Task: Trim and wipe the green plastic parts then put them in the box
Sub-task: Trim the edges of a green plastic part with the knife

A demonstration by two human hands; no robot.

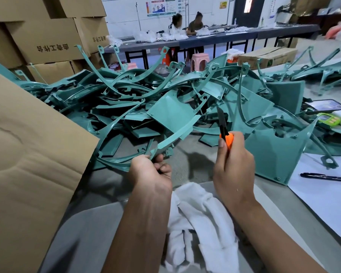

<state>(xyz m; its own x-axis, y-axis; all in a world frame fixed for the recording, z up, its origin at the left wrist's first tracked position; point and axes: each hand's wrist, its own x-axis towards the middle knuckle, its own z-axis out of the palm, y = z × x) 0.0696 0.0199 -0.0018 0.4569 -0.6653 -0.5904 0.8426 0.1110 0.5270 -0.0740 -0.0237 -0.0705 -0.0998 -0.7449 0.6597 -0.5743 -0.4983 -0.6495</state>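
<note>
Green plastic covers most of the bench [110, 217]: a tangled pile of parts [126, 99] spreads from its far left to its far right edge, thin curved strips locked through flat panels. To judge by how thin they are, the pieces are light, smooth and springy rather than heavy; a strip would likely flex if held by one end and could drag its neighbours along when pulled free.

The cardboard box [28, 154] stands at the left edge of the bench, its flap leaning in toward the pile, so the way in is up and over that flap. Only the near middle of the bench shows bare grey surface, and that is the open room for working.

The white cloth [201, 223] lies bunched at the near edge, between the forearms, ready for wiping.

The held part [171, 115] is a flat panel with a long curved strip; it hangs just above the near side of the pile. The left hand [148, 172] has its fingers curled round the low end of the strip. A hold nearer the panel would probably steady it better for cutting.

The right hand [234, 170] is wrapped round the orange knife [225, 133], blade pointing up, near the part's right edge but clear of it.
</note>
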